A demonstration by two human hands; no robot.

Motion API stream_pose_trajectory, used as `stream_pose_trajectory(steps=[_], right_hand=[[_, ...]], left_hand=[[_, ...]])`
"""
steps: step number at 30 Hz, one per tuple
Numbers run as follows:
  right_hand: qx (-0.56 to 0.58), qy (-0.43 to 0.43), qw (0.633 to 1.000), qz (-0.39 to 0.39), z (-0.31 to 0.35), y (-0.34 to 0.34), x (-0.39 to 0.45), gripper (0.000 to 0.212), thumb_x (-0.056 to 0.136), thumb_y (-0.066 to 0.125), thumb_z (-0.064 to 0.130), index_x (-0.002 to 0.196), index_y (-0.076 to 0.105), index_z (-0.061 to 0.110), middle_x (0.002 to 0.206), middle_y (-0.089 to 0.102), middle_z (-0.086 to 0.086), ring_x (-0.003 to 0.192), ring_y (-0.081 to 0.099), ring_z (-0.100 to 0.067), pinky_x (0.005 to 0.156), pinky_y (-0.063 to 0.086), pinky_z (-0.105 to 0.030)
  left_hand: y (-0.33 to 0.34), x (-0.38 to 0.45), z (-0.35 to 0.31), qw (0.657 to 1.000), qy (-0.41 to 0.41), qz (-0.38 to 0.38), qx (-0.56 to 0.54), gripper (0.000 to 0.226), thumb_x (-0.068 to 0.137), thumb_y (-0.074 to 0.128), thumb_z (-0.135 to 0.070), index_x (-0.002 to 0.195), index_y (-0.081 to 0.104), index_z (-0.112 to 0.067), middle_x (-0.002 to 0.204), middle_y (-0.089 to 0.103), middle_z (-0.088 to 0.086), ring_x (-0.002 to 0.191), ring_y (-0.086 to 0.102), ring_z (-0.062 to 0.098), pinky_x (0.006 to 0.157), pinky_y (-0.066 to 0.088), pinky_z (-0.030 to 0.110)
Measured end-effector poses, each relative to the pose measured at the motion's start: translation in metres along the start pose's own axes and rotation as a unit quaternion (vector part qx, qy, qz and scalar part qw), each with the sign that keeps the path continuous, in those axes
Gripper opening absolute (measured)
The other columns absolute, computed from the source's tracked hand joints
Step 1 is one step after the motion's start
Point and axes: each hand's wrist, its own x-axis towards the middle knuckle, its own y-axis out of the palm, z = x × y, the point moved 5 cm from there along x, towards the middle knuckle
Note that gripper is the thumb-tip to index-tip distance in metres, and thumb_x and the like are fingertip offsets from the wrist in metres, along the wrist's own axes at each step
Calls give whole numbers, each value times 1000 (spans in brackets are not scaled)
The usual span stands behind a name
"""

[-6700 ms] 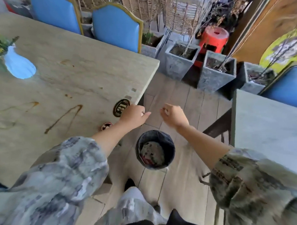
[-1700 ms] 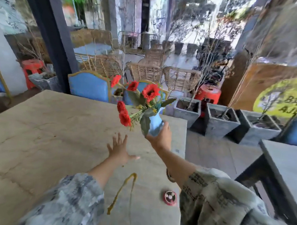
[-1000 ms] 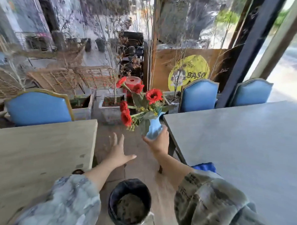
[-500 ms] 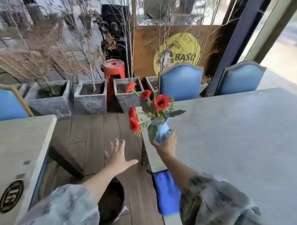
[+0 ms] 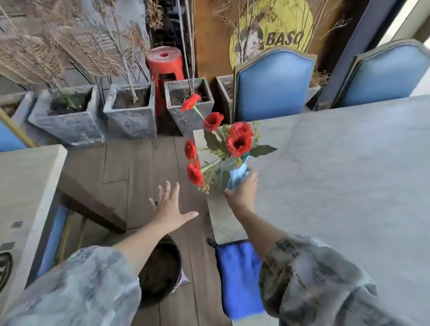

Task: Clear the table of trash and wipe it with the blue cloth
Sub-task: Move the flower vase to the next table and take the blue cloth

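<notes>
Since half a second before, the vase (image 5: 238,176) had come in over the grey bench (image 5: 356,183), right hand (image 5: 242,196) clasping it, left hand (image 5: 169,207) spread empty; setting it down likely came next, then taking the blue cloth (image 5: 238,277) at that bench's near edge.

Grey bench (image 5: 343,193): we see open surface from 12 to 3 o'clock, with only the blue cloth (image 5: 241,279) draped over its near edge. Floor aisle (image 5: 139,174): passable toward 11 o'clock; black bin (image 5: 160,269) blocks it at 6, stone planters (image 5: 130,112) and blue chairs (image 5: 274,86) close 12.
</notes>
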Motion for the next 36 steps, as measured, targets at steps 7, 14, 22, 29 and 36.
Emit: stream_pose_trajectory(steps=[7,14,22,29,36], right_hand=[[24,-13,999,18,1,0,-9,79,70,57,33,138,30,3,130,39,-17,123,37,-31,103,37,-46],[5,21,1000,23,-13,-22,-34,93,68,84,20,141,28,9,138,40,-11,130,36,-24,106,36,-37],[-147,34,988,20,-56,-87,-134,44,82,65,23,123,53,11,117,56,-9,113,47,-28,101,35,-39],[-143,92,985,28,-80,-107,-190,51,81,69,28,125,50,9,105,57,-10,107,49,-26,94,42,-38],[-138,93,986,28,-76,-101,-214,39,85,64,15,121,54,7,113,60,-10,108,52,-27,88,41,-31]], left_hand=[[21,-14,-4,1000,-1,29,-13,110,75,57,-71,152,-6,-24,159,-17,6,146,-15,28,114,-2,58],[44,-52,-17,996,1,64,-60,107,77,56,-71,152,-3,-23,159,-15,6,147,-13,28,115,-1,57],[84,-122,-46,946,-30,96,-308,84,86,60,-53,150,21,-16,148,38,5,135,38,22,106,34,32],[113,-164,-58,902,-140,28,-407,52,82,68,-45,117,51,-11,106,61,1,97,58,19,86,46,30],[121,-175,-51,889,-136,28,-436,32,85,68,-33,104,55,-10,100,65,3,89,60,20,76,48,30]])
